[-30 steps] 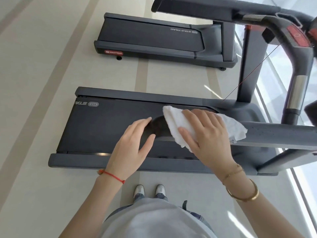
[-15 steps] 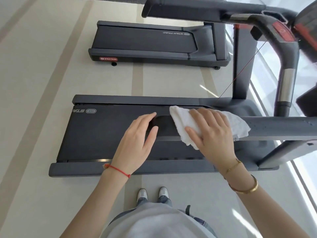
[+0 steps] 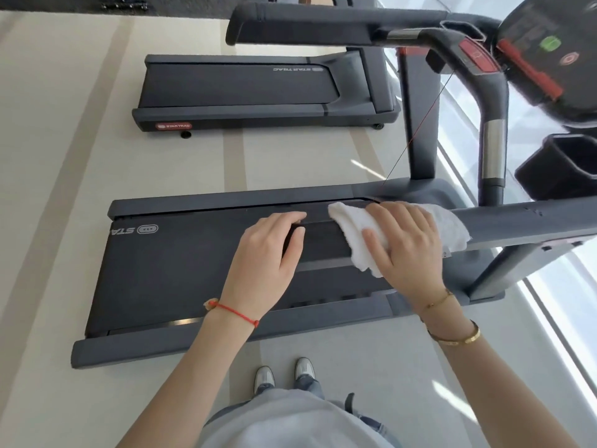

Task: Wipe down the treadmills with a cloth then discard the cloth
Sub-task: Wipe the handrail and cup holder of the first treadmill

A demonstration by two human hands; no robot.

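The near treadmill (image 3: pixel 177 270) lies across the view, dark grey, with its belt below my hands. Its near handrail (image 3: pixel 517 221) runs in from the right. A white cloth (image 3: pixel 347 223) is draped over that rail, and my right hand (image 3: pixel 407 247) presses it down with flat, spread fingers. My left hand (image 3: pixel 265 253) rests on the rail's free end just left of the cloth, fingers straight over the top and thumb on the near side. It holds nothing.
A second treadmill (image 3: pixel 242 85) stands parallel further back on the pale floor. The far handrail (image 3: pixel 307 27) and the console (image 3: pixel 549 43) with red buttons rise at upper right. A bright window strip (image 3: pixel 565 318) runs along the right. My shoes (image 3: pixel 284 376) are beside the deck.
My view has tilted up and shows more of the console. Both hands and the cloth stay at nearly the same places on the handrail.
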